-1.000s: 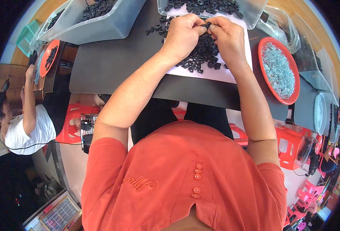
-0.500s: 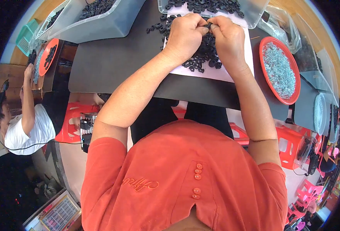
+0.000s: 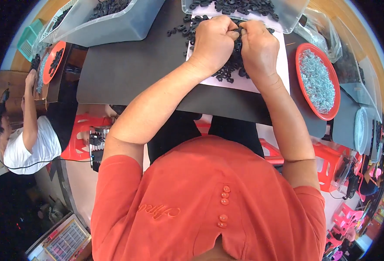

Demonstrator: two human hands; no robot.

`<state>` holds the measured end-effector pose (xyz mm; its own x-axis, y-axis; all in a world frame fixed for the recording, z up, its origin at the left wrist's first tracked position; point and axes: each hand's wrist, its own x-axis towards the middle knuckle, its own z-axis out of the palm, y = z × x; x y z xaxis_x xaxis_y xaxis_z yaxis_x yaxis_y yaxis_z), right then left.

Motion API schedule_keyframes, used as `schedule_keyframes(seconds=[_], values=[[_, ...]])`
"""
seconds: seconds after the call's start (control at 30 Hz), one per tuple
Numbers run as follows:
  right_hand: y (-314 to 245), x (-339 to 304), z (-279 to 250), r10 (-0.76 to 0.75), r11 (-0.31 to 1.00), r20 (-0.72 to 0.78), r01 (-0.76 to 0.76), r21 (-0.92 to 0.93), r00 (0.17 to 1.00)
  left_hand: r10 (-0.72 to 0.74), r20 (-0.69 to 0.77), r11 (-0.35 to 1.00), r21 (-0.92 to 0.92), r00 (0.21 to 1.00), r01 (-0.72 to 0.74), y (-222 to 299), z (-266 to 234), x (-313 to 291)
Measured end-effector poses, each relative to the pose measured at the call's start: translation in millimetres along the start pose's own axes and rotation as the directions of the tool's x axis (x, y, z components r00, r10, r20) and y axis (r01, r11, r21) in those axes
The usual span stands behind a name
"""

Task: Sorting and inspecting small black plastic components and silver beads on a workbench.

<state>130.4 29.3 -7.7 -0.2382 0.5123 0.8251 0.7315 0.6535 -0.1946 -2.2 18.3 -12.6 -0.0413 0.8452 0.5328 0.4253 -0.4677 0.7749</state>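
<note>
Above the black table, my left hand (image 3: 213, 43) and my right hand (image 3: 260, 50) are close together, fingertips pinched and nearly meeting. Whatever they pinch is mostly covered by the fingers and too small to make out. Beneath them, a heap of small black plastic parts (image 3: 227, 71) lies on a white sheet (image 3: 248, 85). More loose black parts (image 3: 181, 29) are scattered left of my left hand. Right of my right hand sits a red oval tray (image 3: 336, 93) filled with small shiny, silvery-blue pieces (image 3: 317, 80).
A clear bin (image 3: 292, 15) with black parts stands just beyond the hands. Another large bin (image 3: 126, 32) is at upper left. Clear plastic bags (image 3: 326, 39) lie beyond the red tray. At far left, a person in white (image 3: 33, 145) works beside an orange tray (image 3: 48, 78).
My hands have shifted slightly to the right, staying close together. The white sheet and the far bin also sit a little further right.
</note>
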Motion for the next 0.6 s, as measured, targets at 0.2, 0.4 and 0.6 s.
schedule_keyframes(seconds=[0.2, 0.4, 0.6], values=[[-13.6, 1.9, 0.5, 0.027, 0.995, 0.007, -0.026, -0.096, 1.0, 0.29, -0.162, 0.947, 0.189, 0.943, -0.258, -0.2, 5.0, -1.0], [-6.0, 2.1, 9.1, -0.082, 0.985, -0.038, 0.075, -0.154, 0.996, 0.197, -0.121, 0.973, 0.145, 0.973, -0.179, -0.9, 0.7, 0.9], [-6.8, -2.6, 7.7, 0.039, 0.999, -0.059, -0.041, -0.022, 0.997, 0.014, -0.052, 1.0, 0.027, 0.999, -0.012, 4.6, -3.4, 0.4]])
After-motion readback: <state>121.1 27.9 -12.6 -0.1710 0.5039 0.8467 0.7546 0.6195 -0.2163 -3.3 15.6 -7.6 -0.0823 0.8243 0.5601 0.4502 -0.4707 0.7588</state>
